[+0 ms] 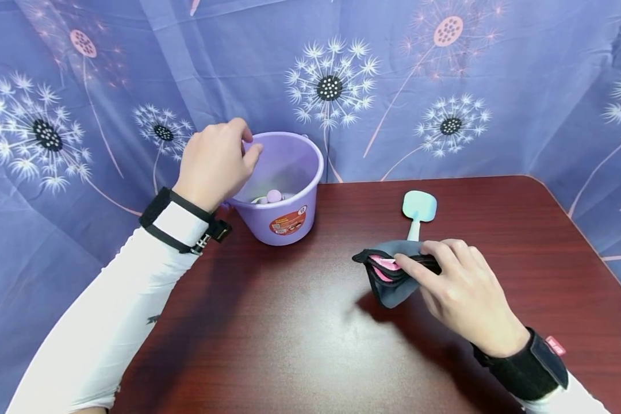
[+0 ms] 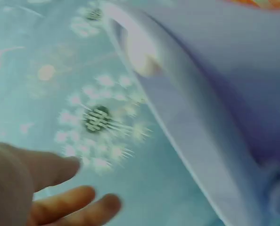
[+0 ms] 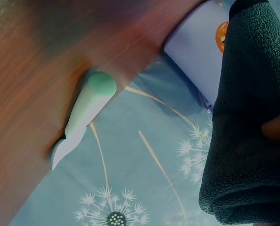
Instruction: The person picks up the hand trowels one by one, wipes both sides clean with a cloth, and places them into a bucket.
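Observation:
My left hand (image 1: 214,164) is raised at the left rim of a light purple bucket (image 1: 290,215). In the left wrist view, the left fingers (image 2: 55,172) are apart with nothing between them, beside the bucket's rim (image 2: 201,127). Low inside the bucket lie a few small things, among them a pale purple round piece (image 1: 273,196). Over the right half of the table, my right hand (image 1: 463,290) grips a folded dark grey cloth (image 1: 395,293) with black edging and pink inside its folds. The right wrist view shows the cloth's fuzzy surface (image 3: 253,108).
Behind the cloth lies a pale turquoise toy shovel (image 1: 420,206), its handle (image 3: 90,101) toward me. A blue curtain (image 1: 269,69) with dandelion prints hangs behind the dark red wooden table (image 1: 300,322). An orange label (image 1: 288,221) marks the bucket's front.

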{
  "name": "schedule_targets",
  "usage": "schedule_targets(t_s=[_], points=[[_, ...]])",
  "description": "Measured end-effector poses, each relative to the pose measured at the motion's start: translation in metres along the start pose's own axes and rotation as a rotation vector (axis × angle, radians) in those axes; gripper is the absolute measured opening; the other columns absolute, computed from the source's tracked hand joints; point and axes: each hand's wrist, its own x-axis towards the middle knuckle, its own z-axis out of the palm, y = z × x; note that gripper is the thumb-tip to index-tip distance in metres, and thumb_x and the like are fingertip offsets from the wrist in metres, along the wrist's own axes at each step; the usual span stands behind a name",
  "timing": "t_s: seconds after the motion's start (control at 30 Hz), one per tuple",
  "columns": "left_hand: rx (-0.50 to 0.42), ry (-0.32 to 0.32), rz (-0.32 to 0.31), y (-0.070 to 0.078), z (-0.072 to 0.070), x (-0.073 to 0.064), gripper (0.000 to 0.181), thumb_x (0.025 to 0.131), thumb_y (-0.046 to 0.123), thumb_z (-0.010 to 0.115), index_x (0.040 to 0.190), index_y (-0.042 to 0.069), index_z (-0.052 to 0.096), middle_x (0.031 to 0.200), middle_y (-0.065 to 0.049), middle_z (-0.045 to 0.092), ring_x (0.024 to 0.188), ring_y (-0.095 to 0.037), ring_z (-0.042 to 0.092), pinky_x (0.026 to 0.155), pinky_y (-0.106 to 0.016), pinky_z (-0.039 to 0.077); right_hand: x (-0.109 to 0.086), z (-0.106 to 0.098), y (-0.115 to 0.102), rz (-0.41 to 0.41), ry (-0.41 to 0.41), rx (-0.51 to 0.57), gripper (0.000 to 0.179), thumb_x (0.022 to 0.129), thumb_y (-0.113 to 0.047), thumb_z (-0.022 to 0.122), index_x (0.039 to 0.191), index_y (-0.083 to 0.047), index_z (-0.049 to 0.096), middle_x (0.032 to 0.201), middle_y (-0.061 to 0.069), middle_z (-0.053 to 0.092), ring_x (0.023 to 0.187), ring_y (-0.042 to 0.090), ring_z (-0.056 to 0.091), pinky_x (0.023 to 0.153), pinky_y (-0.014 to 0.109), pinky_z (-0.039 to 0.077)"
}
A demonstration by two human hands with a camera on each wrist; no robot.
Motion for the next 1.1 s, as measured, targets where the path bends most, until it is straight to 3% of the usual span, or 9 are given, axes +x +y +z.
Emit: schedule_targets(t_s=[0.1, 0.17, 0.37, 0.53, 0.63, 0.77, 0.9, 1.1], points=[[-0.126, 0.142, 0.031, 0.014, -0.004, -0.008, 0.028, 0.097, 0.033, 0.057, 0.106, 0.008, 0.067, 0.085, -0.005, 0.066, 0.075, -0.024, 0.06, 0.065, -0.042, 0.046, -0.003, -0.003, 0.005, 0.055, -0.034, 0.009, 0.039, 0.087, -0.011, 0.042, 0.113, -0.012, 0.072, 0.097, 0.021, 0.058, 0.076, 0.042, 0.049, 0.059, 0.049, 0.038], [-0.201, 0.198, 0.054, 0.024, -0.006, -0.014, 0.026, 0.097, 0.031, 0.058, 0.106, 0.009, 0.068, 0.087, -0.003, 0.065, 0.074, -0.02, 0.057, 0.064, -0.04, 0.045, -0.007, -0.005, 0.01, 0.108, -0.061, 0.028, 0.042, 0.087, -0.014, 0.041, 0.116, -0.011, 0.071, 0.1, 0.023, 0.056, 0.078, 0.042, 0.047, 0.061, 0.05, 0.037], [-0.354, 0.305, 0.163, 0.05, 0.003, -0.033, 0.021, 0.095, 0.024, 0.062, 0.105, 0.006, 0.068, 0.085, -0.001, 0.064, 0.073, -0.017, 0.053, 0.066, -0.035, 0.043, -0.019, -0.004, 0.027, 0.308, -0.099, 0.099, 0.046, 0.08, -0.01, 0.055, 0.124, -0.009, 0.068, 0.102, 0.02, 0.053, 0.084, 0.036, 0.045, 0.07, 0.046, 0.038], [-0.437, 0.35, 0.262, 0.068, 0.023, -0.047, 0.015, 0.093, 0.018, 0.063, 0.101, 0.005, 0.067, 0.085, 0.0, 0.063, 0.076, -0.015, 0.055, 0.07, -0.032, 0.043, -0.024, -0.002, 0.036, 0.586, -0.175, 0.151, 0.05, 0.086, -0.008, 0.066, 0.135, -0.008, 0.06, 0.106, 0.014, 0.052, 0.086, 0.024, 0.046, 0.071, 0.04, 0.037], [-0.47, 0.296, 0.265, 0.076, 0.036, -0.053, 0.013, 0.093, 0.019, 0.063, 0.1, 0.009, 0.067, 0.084, 0.003, 0.063, 0.077, -0.012, 0.056, 0.071, -0.031, 0.044, -0.028, 0.0, 0.044, 0.773, -0.237, 0.227, 0.047, 0.094, -0.02, 0.067, 0.137, -0.005, 0.057, 0.111, 0.015, 0.054, 0.088, 0.024, 0.047, 0.073, 0.041, 0.037], [-0.523, 0.144, 0.228, 0.086, 0.057, -0.058, 0.013, 0.094, 0.023, 0.063, 0.101, 0.012, 0.066, 0.083, 0.008, 0.063, 0.073, -0.008, 0.054, 0.07, -0.027, 0.042, -0.036, -0.001, 0.056, 0.952, -0.31, 0.319, 0.047, 0.101, -0.037, 0.057, 0.131, 0.0, 0.056, 0.105, 0.017, 0.06, 0.086, 0.027, 0.055, 0.07, 0.038, 0.042], [-0.542, -0.025, 0.174, 0.097, 0.082, -0.058, 0.015, 0.095, 0.027, 0.063, 0.101, 0.014, 0.066, 0.08, 0.01, 0.062, 0.073, -0.007, 0.055, 0.068, -0.025, 0.043, -0.042, -0.003, 0.063, 1.033, -0.352, 0.367, 0.05, 0.103, -0.044, 0.049, 0.127, 0.0, 0.054, 0.093, 0.015, 0.061, 0.073, 0.021, 0.056, 0.057, 0.03, 0.044], [-0.489, -0.223, 0.104, 0.115, 0.123, -0.052, 0.023, 0.095, 0.035, 0.063, 0.105, 0.015, 0.064, 0.081, 0.008, 0.06, 0.073, -0.007, 0.056, 0.065, -0.026, 0.044, -0.041, -0.004, 0.063, 1.087, -0.357, 0.37, 0.051, 0.104, -0.044, 0.045, 0.129, 0.001, 0.051, 0.101, 0.017, 0.058, 0.078, 0.025, 0.052, 0.059, 0.033, 0.042]])
